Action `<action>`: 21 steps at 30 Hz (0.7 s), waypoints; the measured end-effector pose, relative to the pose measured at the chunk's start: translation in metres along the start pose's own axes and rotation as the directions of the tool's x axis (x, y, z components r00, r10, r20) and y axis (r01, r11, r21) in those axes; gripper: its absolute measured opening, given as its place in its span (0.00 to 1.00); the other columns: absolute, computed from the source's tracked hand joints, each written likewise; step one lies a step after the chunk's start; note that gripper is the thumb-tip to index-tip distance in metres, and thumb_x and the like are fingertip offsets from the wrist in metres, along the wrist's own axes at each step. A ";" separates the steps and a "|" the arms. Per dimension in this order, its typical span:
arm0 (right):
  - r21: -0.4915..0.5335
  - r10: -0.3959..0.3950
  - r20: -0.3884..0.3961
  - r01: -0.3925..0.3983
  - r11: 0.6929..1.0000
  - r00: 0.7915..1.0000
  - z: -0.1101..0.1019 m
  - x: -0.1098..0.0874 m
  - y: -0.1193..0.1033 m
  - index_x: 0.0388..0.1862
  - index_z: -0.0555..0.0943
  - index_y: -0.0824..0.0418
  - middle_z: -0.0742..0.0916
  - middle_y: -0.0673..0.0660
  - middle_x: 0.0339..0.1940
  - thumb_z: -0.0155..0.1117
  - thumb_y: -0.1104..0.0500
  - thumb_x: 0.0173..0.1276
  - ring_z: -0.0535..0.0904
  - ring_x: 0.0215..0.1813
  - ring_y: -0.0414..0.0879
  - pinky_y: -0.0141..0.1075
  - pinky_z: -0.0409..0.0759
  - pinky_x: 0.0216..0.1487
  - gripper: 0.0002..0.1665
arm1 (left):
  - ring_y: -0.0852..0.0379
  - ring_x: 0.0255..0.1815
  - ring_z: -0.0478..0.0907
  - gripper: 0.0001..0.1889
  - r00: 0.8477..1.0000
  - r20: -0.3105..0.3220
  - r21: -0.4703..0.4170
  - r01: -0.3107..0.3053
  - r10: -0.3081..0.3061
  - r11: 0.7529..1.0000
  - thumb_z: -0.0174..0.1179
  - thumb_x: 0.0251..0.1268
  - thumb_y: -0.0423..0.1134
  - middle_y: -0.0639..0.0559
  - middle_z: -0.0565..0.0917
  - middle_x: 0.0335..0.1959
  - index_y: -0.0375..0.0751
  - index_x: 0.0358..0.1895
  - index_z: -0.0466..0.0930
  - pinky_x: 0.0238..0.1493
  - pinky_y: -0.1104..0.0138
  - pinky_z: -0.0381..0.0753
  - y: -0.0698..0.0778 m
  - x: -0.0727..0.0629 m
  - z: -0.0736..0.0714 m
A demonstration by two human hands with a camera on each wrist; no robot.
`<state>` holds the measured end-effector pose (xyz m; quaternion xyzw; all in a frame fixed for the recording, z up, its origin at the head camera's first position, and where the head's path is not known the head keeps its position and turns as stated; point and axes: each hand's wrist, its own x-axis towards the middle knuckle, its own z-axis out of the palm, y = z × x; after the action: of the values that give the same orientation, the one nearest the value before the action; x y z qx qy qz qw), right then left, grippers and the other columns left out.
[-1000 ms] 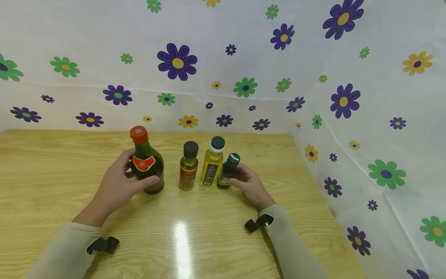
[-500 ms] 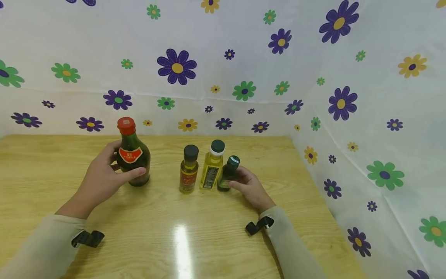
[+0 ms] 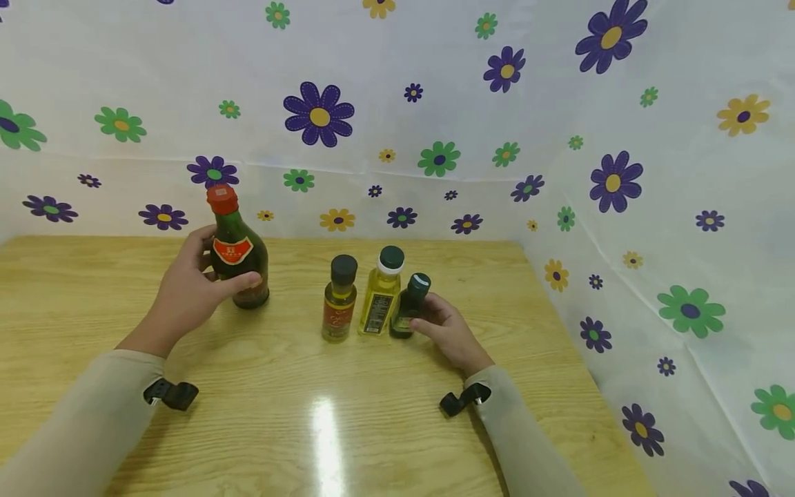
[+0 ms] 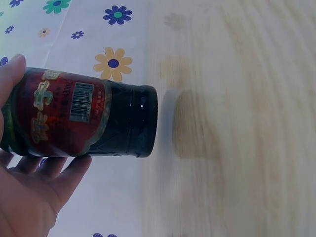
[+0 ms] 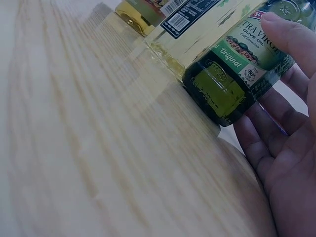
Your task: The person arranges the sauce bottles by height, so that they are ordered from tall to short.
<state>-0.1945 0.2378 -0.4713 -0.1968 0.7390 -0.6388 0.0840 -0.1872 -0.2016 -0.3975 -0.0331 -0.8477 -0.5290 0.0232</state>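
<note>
My left hand (image 3: 189,290) grips a dark green glass bottle (image 3: 239,245) with a red cap and a red neck label. In the left wrist view a strip of table shows between the base of this bottle (image 4: 133,118) and its reflection, so it is raised and slightly tilted. At the right, my right hand (image 3: 452,336) holds a small dark green olive oil bottle (image 3: 408,305) between thumb and fingers. Its "olive oil" label (image 5: 247,47) faces the right wrist camera, and its base is at the tabletop.
Just left of the olive oil bottle stands a clear bottle of yellow oil (image 3: 380,297). Beside that is a small black-capped bottle (image 3: 339,310) with a red label. The wooden table (image 3: 267,421) meets a flower-patterned cloth (image 3: 621,276) at back and right.
My left hand has carried the red-capped bottle leftward, away from the other bottles, and then lifted it. The right hand and its olive oil bottle have stayed in place.
</note>
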 end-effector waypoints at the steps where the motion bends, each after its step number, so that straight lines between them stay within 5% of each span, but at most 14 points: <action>1: 0.001 0.001 -0.002 -0.001 1.000 1.000 0.000 0.000 0.000 0.68 0.75 0.67 0.85 0.54 0.60 0.68 0.64 0.73 0.80 0.62 0.45 0.33 0.77 0.65 0.26 | 0.29 0.74 0.66 0.57 1.000 -0.004 -0.014 -0.007 0.007 1.000 0.76 0.59 0.55 0.37 0.65 0.76 0.46 0.83 0.47 0.70 0.31 0.65 0.000 0.002 0.001; 21: 0.013 0.004 0.006 -0.004 1.000 1.000 -0.001 0.001 0.001 0.68 0.74 0.68 0.84 0.54 0.60 0.68 0.63 0.73 0.79 0.63 0.45 0.33 0.76 0.67 0.27 | 0.32 0.79 0.60 0.56 0.999 0.041 -0.066 0.025 -0.022 0.997 0.76 0.60 0.52 0.37 0.62 0.77 0.44 0.82 0.45 0.75 0.35 0.60 -0.001 0.025 0.018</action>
<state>-0.1965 0.2384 -0.4724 -0.1967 0.7351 -0.6427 0.0889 -0.2120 -0.1856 -0.4046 -0.0344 -0.8301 -0.5566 -0.0011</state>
